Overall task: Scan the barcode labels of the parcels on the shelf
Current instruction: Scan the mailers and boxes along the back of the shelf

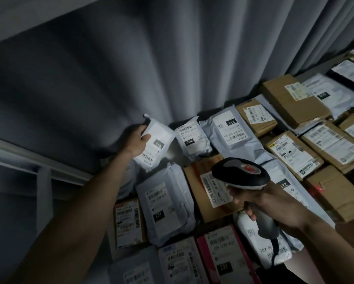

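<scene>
White glossy poly-mailer parcel (154,143), labelled 010, pinched in left hand (138,141); black-grey barcode scanner (241,173) gripped by right hand (274,203).

Two hands are showing, the left (136,141) and the right (274,203). One scanner (241,173) is showing. One white bag (154,143) is sitting raised off the pile. Parcels are covering the shelf (307,73); blur and cropping are preventing an exact count.
</scene>
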